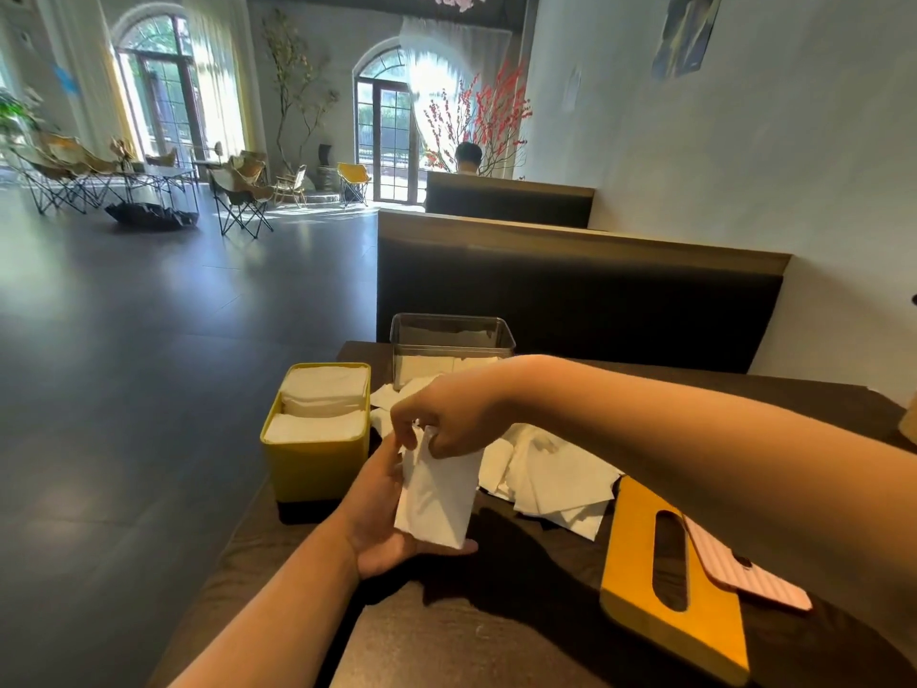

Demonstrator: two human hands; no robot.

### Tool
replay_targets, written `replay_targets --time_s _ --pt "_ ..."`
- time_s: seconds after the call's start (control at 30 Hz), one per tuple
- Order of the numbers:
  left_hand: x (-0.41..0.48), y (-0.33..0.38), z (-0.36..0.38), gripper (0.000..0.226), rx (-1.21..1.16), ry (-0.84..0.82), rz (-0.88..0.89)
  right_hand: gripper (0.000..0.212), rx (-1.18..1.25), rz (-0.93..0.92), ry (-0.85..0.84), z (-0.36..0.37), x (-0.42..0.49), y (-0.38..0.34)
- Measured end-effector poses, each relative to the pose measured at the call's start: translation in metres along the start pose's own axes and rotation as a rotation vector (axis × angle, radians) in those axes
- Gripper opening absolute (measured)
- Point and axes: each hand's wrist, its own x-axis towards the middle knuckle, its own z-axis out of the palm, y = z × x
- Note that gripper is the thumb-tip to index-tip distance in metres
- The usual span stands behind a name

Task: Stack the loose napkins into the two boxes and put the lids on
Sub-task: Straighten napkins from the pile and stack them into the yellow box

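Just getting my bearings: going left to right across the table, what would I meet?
Yellow box full of napkins, held napkin, pile of loose napkins, yellow slotted lid, pink-cased phone.

Dark glossy floor (149, 315), arched sunlit windows (163, 91), folding chairs (240, 196), black booth backrest (570, 300), pale wall (744, 166)
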Motion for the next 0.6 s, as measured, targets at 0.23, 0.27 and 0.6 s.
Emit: replay_targets --time_s 0.23,0.27,0.6 --pt "-0.001 0.002 -0.003 0.093 -0.096 -0.023 -0.024 0.053 0.085 0.022 0.1 0.013 0.013 0.014" --pt "-0.003 0.001 -0.001 0.087 -0.083 -0.022 -0.031 0.055 0.109 0.031 0.121 0.017 0.015 0.019" --pt "-0.003 0.005 0.004 0.05 -0.055 0.111 0.012 0.009 0.144 0.215 0.326 0.05 -0.029 0.086"
